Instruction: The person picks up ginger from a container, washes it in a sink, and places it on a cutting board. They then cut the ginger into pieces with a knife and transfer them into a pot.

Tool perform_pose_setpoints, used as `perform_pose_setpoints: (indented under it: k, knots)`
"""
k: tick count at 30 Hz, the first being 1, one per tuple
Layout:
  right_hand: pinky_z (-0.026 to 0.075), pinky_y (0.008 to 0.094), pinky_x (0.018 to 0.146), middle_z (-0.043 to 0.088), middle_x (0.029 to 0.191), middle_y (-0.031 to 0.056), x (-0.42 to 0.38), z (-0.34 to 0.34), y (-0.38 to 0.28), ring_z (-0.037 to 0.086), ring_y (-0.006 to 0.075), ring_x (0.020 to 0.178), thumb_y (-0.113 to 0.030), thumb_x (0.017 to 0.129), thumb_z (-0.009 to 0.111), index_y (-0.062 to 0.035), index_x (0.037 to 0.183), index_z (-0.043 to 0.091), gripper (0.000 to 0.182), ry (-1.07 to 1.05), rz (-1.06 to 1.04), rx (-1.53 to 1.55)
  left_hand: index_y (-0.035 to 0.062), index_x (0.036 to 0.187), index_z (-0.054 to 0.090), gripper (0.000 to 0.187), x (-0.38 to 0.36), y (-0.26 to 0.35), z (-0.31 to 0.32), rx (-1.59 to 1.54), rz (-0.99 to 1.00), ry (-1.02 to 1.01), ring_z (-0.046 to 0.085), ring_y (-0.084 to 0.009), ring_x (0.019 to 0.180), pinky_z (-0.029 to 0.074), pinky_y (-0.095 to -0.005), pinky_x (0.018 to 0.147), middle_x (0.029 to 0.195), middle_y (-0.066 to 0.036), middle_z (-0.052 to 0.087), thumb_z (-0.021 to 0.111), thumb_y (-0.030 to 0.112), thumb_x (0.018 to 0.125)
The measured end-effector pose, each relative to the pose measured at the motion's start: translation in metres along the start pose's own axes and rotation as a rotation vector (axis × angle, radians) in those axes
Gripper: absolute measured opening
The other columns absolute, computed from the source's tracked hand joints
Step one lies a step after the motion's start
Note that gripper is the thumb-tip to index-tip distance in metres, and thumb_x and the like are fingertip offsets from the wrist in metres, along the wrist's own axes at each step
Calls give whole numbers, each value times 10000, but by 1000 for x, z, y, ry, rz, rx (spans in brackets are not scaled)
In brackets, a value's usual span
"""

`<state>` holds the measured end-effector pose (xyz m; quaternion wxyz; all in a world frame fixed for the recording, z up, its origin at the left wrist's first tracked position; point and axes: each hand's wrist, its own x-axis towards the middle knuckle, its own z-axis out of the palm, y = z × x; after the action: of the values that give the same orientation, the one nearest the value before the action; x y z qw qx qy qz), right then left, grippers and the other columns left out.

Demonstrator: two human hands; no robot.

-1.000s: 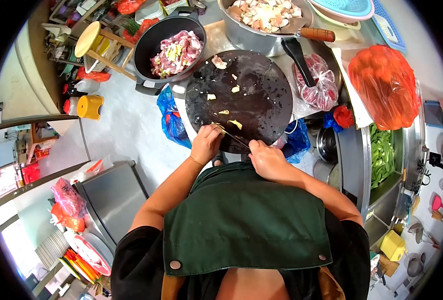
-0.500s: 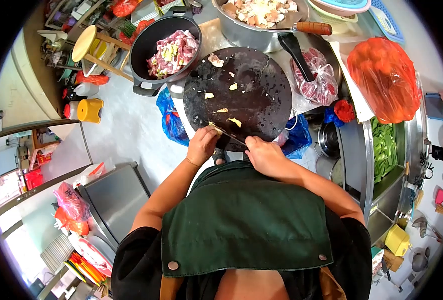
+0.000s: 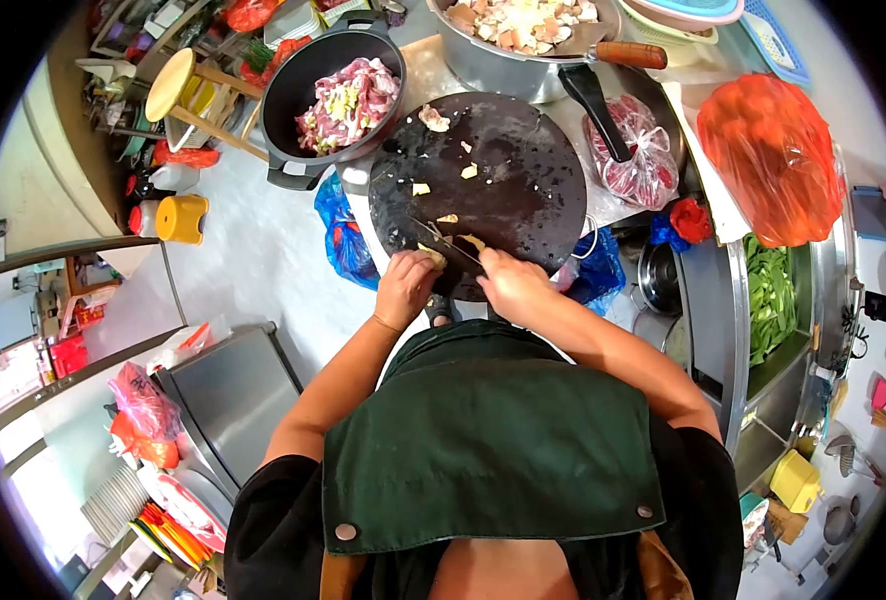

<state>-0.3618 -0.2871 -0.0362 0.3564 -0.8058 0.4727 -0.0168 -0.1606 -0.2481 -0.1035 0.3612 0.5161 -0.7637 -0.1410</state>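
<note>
With the round dark cutting board [image 3: 528, 190] taken as a clock face, twelve being its side far from the person, the work lay near its lower edge. The left hand [image 3: 408, 287], towards seven o'clock, had its fingers drawn together, and its grip was closed on a yellow piece [image 3: 433, 256] of food, which stuck out beyond the fingertips; the place of the thumb I cannot tell. The right hand [image 3: 515, 283], at about six o'clock, had its grip closed fully around a handle that the hand itself covered, and from it the thin blade of a knife [image 3: 452, 241] pointed towards ten. I suppose the piece was pinned so that it could not slide, and the fingers were curled to stay behind the edge. A pale yellow slice [image 3: 473, 243] lay just beside the blade, and smaller scraps were spread towards the middle. At eleven o'clock, on the board, there was one bit of meat [image 3: 433, 119]. Beyond the rim, at ten, stood a black pot [image 3: 285, 105] with sliced meat [image 3: 348, 110]; at twelve to one stood a steel pot [image 3: 483, 80] filled with cut pieces [image 3: 528, 22]. Both were probably set there to be within easy reach. At two o'clock, on the worktop [image 3: 600, 212], rested a clear bag [image 3: 638, 178] with red contents, perhaps put aside to leave the board free.
</note>
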Motion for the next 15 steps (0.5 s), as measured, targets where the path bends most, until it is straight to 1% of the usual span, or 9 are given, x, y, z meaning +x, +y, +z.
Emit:
perform_pose_setpoints:
  k: [4, 6, 7, 10, 12, 13, 15]
  knots:
    - [453, 463, 627, 558, 878, 193, -37, -12, -2, 576, 384, 772, -150, 826, 538, -14, 911, 429, 194, -45, -20, 2, 63, 875, 565, 250, 7, 1, 6, 30, -13, 28, 553, -266, 793, 467, -339, 695, 905, -64, 592, 690, 29, 662]
    - [467, 479, 622, 545, 851, 194, -43, -12, -2, 584, 391, 746, -87, 817, 465, -2, 884, 415, 120, -28, -31, -19, 67, 875, 571, 235, 9, 1, 6, 40, -11, 24, 553, -266, 787, 466, -332, 684, 908, -62, 593, 684, 28, 672]
    - [470, 485, 621, 548, 857, 199, -43, -12, -3, 588, 396, 753, -73, 809, 442, 2, 896, 420, 117, -48, -26, -18, 67, 875, 571, 235, 9, 1, 6, 41, -10, 24, 553, -266, 787, 466, -332, 684, 908, -62, 593, 684, 28, 672]
    - [479, 474, 630, 559, 862, 207, -35, -4, -5, 595, 392, 775, -88, 819, 464, 5, 912, 425, 137, -71, 27, -58, 70, 868, 578, 218, 10, 2, 8, 60, -37, 38, 554, -264, 782, 464, -329, 677, 908, -60, 594, 676, 25, 679]
    - [483, 463, 664, 572, 875, 211, -14, 2, -7, 597, 389, 817, -122, 831, 494, 8, 923, 437, 168, -70, 72, -59, 74, 853, 585, 198, 14, 2, 10, 69, -30, 47, 557, -262, 780, 463, -328, 675, 907, -59, 594, 669, 19, 683]
    - [478, 458, 696, 578, 882, 214, -5, 9, 2, 594, 388, 836, -159, 839, 518, 6, 924, 449, 198, -63, 66, -19, 63, 845, 596, 190, 14, 4, 10, 23, -64, 67, 560, -286, 779, 458, -341, 685, 886, -88, 590, 663, 0, 678]
    - [473, 460, 705, 576, 883, 212, -2, 1, 5, 593, 389, 829, -160, 840, 514, 4, 919, 452, 192, -34, 55, -12, 62, 844, 597, 187, 17, 2, 7, 30, -52, 46, 561, -285, 779, 459, -342, 682, 890, -88, 591, 661, -1, 680]
